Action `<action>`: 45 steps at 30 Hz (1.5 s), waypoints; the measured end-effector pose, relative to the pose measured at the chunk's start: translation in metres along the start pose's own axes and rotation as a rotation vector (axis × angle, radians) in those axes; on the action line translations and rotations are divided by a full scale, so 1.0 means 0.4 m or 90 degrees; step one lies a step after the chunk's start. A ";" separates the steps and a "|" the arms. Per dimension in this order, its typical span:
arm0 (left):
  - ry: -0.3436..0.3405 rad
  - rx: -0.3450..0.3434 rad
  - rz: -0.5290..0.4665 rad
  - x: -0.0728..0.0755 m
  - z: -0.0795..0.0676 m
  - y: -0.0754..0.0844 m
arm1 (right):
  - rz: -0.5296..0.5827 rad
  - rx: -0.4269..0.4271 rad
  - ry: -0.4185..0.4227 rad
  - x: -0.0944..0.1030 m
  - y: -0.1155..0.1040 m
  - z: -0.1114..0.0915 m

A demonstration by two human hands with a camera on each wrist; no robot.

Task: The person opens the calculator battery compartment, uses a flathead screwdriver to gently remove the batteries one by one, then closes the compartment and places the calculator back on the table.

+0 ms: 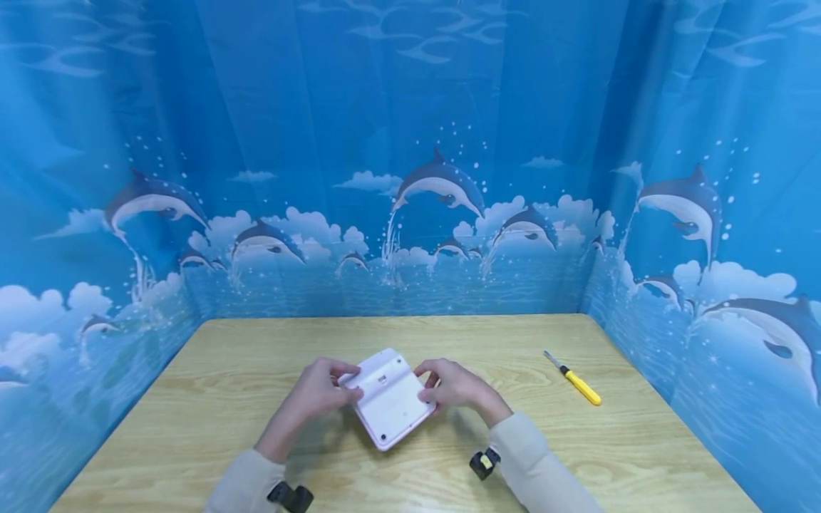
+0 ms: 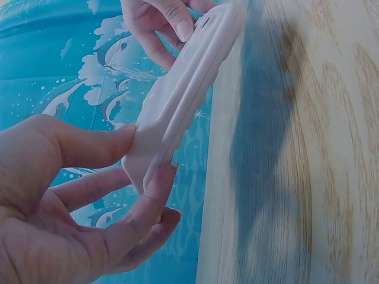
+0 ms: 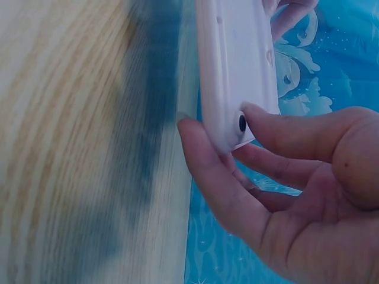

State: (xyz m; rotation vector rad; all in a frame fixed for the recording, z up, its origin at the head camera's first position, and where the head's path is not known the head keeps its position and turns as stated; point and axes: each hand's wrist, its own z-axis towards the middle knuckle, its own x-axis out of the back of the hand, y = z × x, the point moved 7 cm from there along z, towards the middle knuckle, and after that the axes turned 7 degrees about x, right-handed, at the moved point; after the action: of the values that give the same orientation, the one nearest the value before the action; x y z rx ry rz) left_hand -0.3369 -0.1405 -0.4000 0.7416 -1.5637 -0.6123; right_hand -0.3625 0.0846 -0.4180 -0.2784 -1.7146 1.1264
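A pale pinkish-white calculator (image 1: 391, 410) is held above the table, its back turned up toward the head camera. Dark round feet show at its corners, and a small latch-like slot sits in its raised band. My left hand (image 1: 321, 388) pinches the left edge, thumb on the back and fingers beneath. At the opposite edge, my right hand (image 1: 455, 385) grips a corner, with the thumb beside a dark foot (image 3: 242, 123) in the right wrist view. Small bumps line the underside of the calculator (image 2: 177, 106) in the left wrist view; its front face is hidden.
On the right side of the wooden table (image 1: 256, 349) lies a screwdriver (image 1: 580, 387) with a yellow handle, its metal tip pointing to the back left. Blue dolphin-print curtains (image 1: 410, 107) stand along the back and both sides of the table.
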 end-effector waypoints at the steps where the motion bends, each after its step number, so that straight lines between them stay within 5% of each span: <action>1: 0.001 0.000 -0.002 0.000 0.000 0.000 | 0.002 -0.001 -0.003 -0.001 0.000 0.000; 16: -0.009 0.006 -0.017 -0.004 -0.002 -0.003 | -0.028 0.006 -0.028 -0.006 -0.002 0.000; 27: -0.010 -0.014 -0.032 -0.009 0.001 0.000 | -0.046 0.062 -0.033 -0.008 -0.009 0.001; 45: -0.012 -0.026 0.008 -0.028 0.023 0.017 | -0.029 0.042 -0.024 -0.005 0.003 -0.007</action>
State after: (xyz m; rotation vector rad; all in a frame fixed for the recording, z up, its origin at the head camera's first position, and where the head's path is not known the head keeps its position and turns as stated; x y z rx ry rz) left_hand -0.3460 -0.1278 -0.4033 0.6961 -1.5674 -0.6424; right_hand -0.3598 0.0856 -0.4201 -0.1782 -1.7042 1.1593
